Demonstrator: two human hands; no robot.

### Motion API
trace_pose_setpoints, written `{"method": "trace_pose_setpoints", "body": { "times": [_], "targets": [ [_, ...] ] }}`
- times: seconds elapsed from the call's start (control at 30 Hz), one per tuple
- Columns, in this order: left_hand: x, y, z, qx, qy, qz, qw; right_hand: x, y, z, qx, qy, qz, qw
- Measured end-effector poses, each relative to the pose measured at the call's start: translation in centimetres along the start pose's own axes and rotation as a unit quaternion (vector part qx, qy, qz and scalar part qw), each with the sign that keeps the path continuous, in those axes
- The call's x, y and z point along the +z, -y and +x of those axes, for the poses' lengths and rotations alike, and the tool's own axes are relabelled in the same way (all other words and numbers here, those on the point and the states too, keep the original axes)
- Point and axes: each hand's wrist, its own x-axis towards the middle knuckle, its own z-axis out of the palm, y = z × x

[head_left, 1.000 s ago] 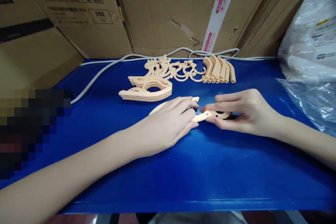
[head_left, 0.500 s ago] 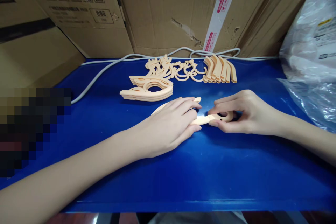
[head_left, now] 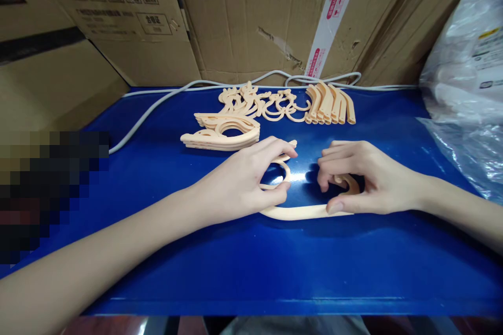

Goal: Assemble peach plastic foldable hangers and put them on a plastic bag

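Note:
My left hand [head_left: 259,175] lies over a beige plastic folding hanger [head_left: 288,174] on the blue table, its thumb and forefinger spread around the loop and its palm hiding much of the part. A curved arm [head_left: 298,213] of beige plastic runs from under that hand towards the right. My right hand [head_left: 351,175] has its thumb on the right end of this arm. Under its bent fingers is a beige hook [head_left: 351,184], partly hidden. Whether the hook and arm are joined cannot be seen.
Behind my left hand sits a stack of beige hanger parts [head_left: 223,141]. Farther back lie loose hooks [head_left: 273,104] and several curved arms [head_left: 330,104]. A white cable [head_left: 157,93] runs along the cardboard boxes [head_left: 243,21]. Clear plastic wrapping [head_left: 451,84] stands at the right.
My hands have moved apart at the fingers. The curved arm now shows nearer the table's front, and the loop beneath my left hand has come into view. My right hand's fingers have lifted and spread.

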Motion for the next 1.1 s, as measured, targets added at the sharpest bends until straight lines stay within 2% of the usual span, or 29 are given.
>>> {"method": "trace_pose_setpoints", "body": {
  "times": [0.17,0.3,0.4,0.5,0.6,0.7,0.87,1.1],
  "targets": [
    [0.1,-0.1,0.3,0.017,-0.029,0.035,0.999,0.2,0.3,-0.1,-0.026,-0.068,-0.076,0.994],
    [0.1,-0.2,0.3,0.028,-0.033,0.058,0.997,-0.3,0.5,-0.3,0.018,-0.138,-0.228,0.964],
    [0.0,-0.2,0.3,0.03,-0.03,0.074,0.996,-0.6,0.7,-0.4,0.051,-0.116,-0.316,0.94],
    [0.0,-0.1,0.2,0.035,-0.031,0.082,0.996,-0.5,1.1,-0.3,0.02,-0.082,-0.329,0.94],
    [0.1,0.0,0.3,0.037,-0.032,0.089,0.995,0.1,1.9,-0.2,-0.042,-0.067,-0.283,0.956],
    [0.2,0.1,0.4,0.033,-0.031,0.088,0.995,0.8,2.9,-0.2,-0.074,-0.046,-0.172,0.981],
    [0.4,0.3,0.4,0.017,-0.033,0.09,0.995,1.4,4.3,-0.4,-0.043,0.006,0.02,0.999],
    [0.4,0.4,0.4,0.0,-0.025,0.113,0.993,1.5,5.8,-0.3,-0.024,0.069,0.092,0.993]
  ]
}}
